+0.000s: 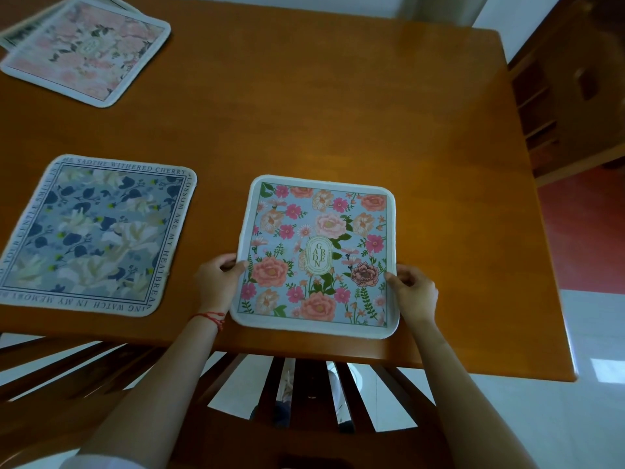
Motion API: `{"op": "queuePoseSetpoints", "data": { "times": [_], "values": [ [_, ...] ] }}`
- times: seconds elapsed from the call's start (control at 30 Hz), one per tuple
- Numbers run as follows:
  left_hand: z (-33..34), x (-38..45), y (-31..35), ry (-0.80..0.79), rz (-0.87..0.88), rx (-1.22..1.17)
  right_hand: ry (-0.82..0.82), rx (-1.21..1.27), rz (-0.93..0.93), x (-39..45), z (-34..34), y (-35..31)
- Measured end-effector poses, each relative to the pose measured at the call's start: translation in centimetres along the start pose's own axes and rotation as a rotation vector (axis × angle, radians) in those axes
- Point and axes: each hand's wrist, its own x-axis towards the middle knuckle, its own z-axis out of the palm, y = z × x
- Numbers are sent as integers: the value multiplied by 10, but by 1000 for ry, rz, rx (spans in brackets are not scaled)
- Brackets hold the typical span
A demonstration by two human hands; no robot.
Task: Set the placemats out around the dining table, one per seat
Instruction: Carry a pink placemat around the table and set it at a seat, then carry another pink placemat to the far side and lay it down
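Pink floral placemat being squared up at the near edge of the table, above a chair.

The left hand (218,277) and right hand (412,292) each pinched a side edge of the pink floral placemat (318,255), both grips closed on it, thumbs on top; it lay flat near the table's (338,113) near edge, toward the right corner, directly above a slatted chair back (304,394). A blue floral placemat (91,235) sat just beside it along the same edge, and a stack of placemats (84,49) waited at the far left corner. This seat looked nearly done: the next move would call for letting go of both edges, then taking another mat from the stack to a seat without one.
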Motion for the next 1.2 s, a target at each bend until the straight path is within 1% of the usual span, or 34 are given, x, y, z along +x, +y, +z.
{"op": "queuePoseSetpoints", "data": {
  "times": [0.13,0.4,0.53,0.63,0.7,0.83,1.03,1.2],
  "values": [
    [-1,1,0,-10,-11,-1,-15,-10,-2,1,-1,1],
    [0,-4,5,-16,22,49,-28,-46,0,-2,-3,-4],
    [-2,-13,7,7,88,108,-40,-98,-19,-10,-5,-8],
    [-5,-20,6,3,124,203,-43,-247,-109,-17,-5,-9],
    [-6,-27,8,-40,149,259,-67,-376,-181,-23,-4,-12],
    [-7,-45,11,-79,326,364,-129,-538,-355,-36,-3,-24],
    [-15,-76,16,-35,467,457,-171,-593,-546,-59,-3,-45],
    [-26,-103,17,58,480,504,-221,-619,-661,-72,-2,-55]
  ]
}}
